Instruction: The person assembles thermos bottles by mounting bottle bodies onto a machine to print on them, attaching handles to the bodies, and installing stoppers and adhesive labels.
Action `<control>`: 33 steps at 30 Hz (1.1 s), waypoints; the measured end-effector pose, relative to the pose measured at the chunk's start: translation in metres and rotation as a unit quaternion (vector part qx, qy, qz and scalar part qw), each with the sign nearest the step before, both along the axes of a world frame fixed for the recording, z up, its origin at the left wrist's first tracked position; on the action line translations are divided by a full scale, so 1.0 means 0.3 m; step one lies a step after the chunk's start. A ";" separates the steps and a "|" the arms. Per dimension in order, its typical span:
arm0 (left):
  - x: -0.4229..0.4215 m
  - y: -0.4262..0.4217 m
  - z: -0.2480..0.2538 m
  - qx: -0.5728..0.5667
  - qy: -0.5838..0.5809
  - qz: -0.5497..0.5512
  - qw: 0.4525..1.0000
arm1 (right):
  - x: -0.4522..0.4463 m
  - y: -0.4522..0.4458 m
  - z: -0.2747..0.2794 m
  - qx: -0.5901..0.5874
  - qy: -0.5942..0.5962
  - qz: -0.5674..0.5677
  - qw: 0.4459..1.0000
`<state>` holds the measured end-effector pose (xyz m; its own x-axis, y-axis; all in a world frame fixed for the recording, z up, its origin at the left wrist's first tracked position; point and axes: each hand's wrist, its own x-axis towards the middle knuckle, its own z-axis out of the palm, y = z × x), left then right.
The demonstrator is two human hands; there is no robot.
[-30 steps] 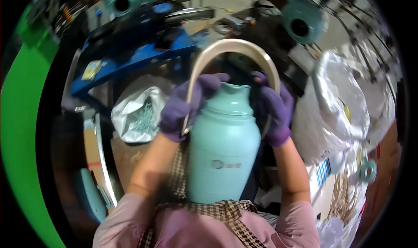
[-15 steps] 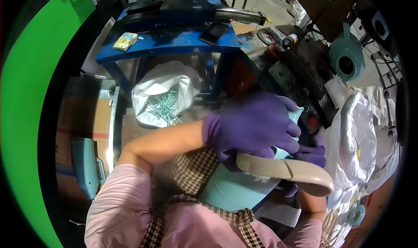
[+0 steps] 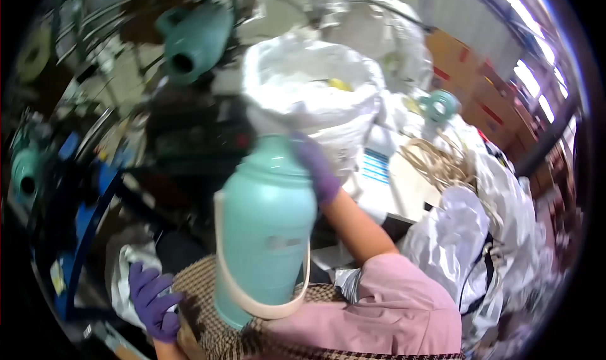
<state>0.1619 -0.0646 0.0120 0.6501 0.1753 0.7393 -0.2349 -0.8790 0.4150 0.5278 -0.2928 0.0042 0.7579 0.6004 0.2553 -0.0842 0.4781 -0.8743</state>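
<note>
A light turquoise vacuum flask (image 3: 268, 215) stands roughly upright against the checked apron on my lap, a cream carrying handle (image 3: 268, 311) hanging round its front. My right hand (image 3: 314, 164), in a purple glove, grips the flask near its shoulder; some of its fingers are hidden behind the neck and blurred. Away to the lower left, my gloved left hand (image 3: 153, 300) has its fingers spread and holds nothing. It is near a white plastic bag (image 3: 123, 278).
A large white sack (image 3: 309, 107) stands beyond the flask. Another green flask body (image 3: 199, 44) is at upper left. Coiled cord (image 3: 442, 161) and crumpled plastic (image 3: 451, 221) lie at right, cardboard boxes (image 3: 489, 101) behind. A blue metal frame (image 3: 82, 246) rises at left.
The view has swung to the right. My left hand has come off the flask and moved away to the left, opening. The flask has turned from tilted to nearly upright.
</note>
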 end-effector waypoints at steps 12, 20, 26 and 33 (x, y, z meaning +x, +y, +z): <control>-0.004 0.000 -0.195 -0.127 0.127 0.078 0.981 | 0.180 -1.138 -0.270 0.177 -0.068 -0.579 0.793; 0.059 0.409 0.206 0.321 0.065 0.338 0.882 | 0.187 -0.609 0.075 0.169 -0.199 -0.358 0.896; 0.111 0.920 0.575 0.308 0.321 0.599 0.666 | -0.401 -0.001 0.102 0.121 -0.050 -0.079 0.988; 0.026 0.815 0.514 0.300 0.248 0.572 0.722 | -0.540 0.095 0.253 0.059 -0.355 0.063 0.931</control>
<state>0.1698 0.1798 0.1662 0.5447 0.5525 0.6309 0.8338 -0.4374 -0.3368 0.3657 -0.2642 0.0801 0.2983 0.6090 0.7349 0.4318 0.6005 -0.6730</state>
